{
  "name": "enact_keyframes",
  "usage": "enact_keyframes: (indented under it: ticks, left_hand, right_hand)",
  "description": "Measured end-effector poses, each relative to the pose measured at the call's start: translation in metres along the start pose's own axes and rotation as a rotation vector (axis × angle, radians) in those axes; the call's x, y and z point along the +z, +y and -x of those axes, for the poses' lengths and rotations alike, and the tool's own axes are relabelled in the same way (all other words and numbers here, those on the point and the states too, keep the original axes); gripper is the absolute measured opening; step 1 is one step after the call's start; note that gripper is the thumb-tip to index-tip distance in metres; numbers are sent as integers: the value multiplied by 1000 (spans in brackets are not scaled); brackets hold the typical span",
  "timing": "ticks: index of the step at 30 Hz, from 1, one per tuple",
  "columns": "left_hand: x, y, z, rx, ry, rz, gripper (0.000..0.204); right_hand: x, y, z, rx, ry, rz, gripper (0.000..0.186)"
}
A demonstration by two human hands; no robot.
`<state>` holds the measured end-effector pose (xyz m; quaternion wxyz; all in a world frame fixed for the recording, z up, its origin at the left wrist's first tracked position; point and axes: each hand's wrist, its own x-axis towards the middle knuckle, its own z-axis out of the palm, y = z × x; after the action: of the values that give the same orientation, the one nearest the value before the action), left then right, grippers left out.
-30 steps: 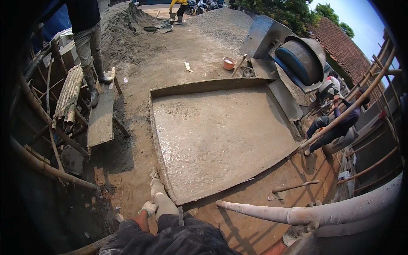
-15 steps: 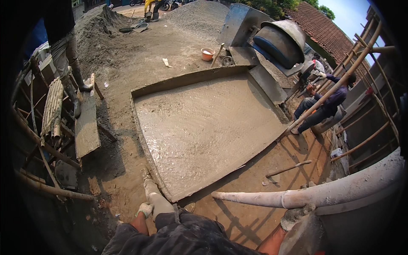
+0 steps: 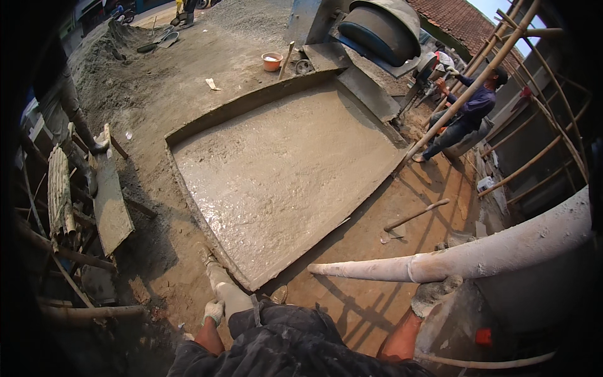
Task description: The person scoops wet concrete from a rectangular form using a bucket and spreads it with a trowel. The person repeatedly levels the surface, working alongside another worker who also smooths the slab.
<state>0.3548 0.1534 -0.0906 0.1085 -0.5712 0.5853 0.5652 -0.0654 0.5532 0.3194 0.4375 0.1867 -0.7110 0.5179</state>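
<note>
My left hand point(image 3: 214, 311), in a pale work glove, is beside my left thigh with its fingers curled in; nothing shows in it. On the right, my gloved right hand point(image 3: 435, 295) is wrapped against the underside of a thick bamboo pole point(image 3: 477, 257) dusted with cement; part of its fingers is hidden. Ahead of me lies a wide, shallow mixing trough point(image 3: 217, 119) with raised edges. Wet grey mortar point(image 3: 289, 182) fills it, smooth and shiny near its left side. My left leg point(image 3: 221, 283), coated in mortar, stands by the near left corner.
A concrete mixer drum point(image 3: 380, 38) stands beyond the trough. Another person point(image 3: 468, 110) crouches at right behind slanted bamboo poles. At left, a person's boots are on a plank point(image 3: 113, 204). Behind are an orange bucket point(image 3: 272, 61) and a sand heap point(image 3: 107, 56). A stick point(image 3: 418, 215) lies at right.
My view has turned, so the trough and surroundings sit further left and higher. Both my hands keep their places, the right at the bamboo pole. The crouching person's arms have shifted.
</note>
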Motion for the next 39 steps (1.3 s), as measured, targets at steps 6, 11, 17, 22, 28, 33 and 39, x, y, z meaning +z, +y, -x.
enact_keyframes:
  ticks: [6, 11, 17, 22, 28, 33, 39]
  left_hand:
    - [7, -4, -2, 0, 45, 11, 41]
    - [9, 10, 12, -18, 99, -103, 52]
    - [8, 25, 25, -14, 72, -95, 53]
    - [7, 21, 18, -14, 60, -62, 46]
    - [5, 19, 20, -14, 32, -30, 35]
    - [2, 30, 34, -1, 37, 34, 31]
    - [0, 23, 31, -31, 35, 7, 33]
  right_hand:
    - [7, -8, -8, -69, -45, 88, 82]
    - [-5, 4, -7, -151, -85, 205, 73]
    - [-15, 22, -2, -198, -81, 252, 64]
    - [-13, 23, -2, -236, -78, 252, 60]
    - [-18, 22, -2, -274, -82, 288, 57]
    - [-25, 24, 0, -304, -88, 320, 56]
    - [-30, 32, 3, -349, -101, 368, 56]
